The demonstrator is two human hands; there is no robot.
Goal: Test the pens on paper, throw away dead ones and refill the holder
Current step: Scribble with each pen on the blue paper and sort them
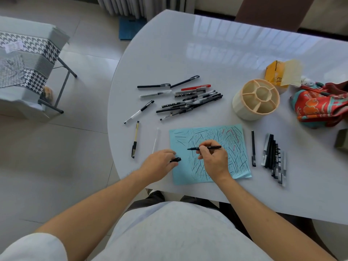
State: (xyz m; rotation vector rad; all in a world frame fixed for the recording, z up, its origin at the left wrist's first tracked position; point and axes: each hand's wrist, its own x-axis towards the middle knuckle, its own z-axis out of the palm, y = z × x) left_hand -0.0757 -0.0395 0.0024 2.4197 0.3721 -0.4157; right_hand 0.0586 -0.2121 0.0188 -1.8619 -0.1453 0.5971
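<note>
A light blue paper covered in pen strokes lies on the white table in front of me. My right hand grips a black pen, its tip pointing left over the paper. At the paper's left edge my left hand holds a black pen cap. A pile of several pens sits beyond the paper. Another row of several pens lies to the right. The beige divided holder stands empty at the right.
A yellow pen and a clear pen lie left of the paper. A yellow box and a red patterned cloth bag are at the far right. A patterned bench stands on the floor to the left.
</note>
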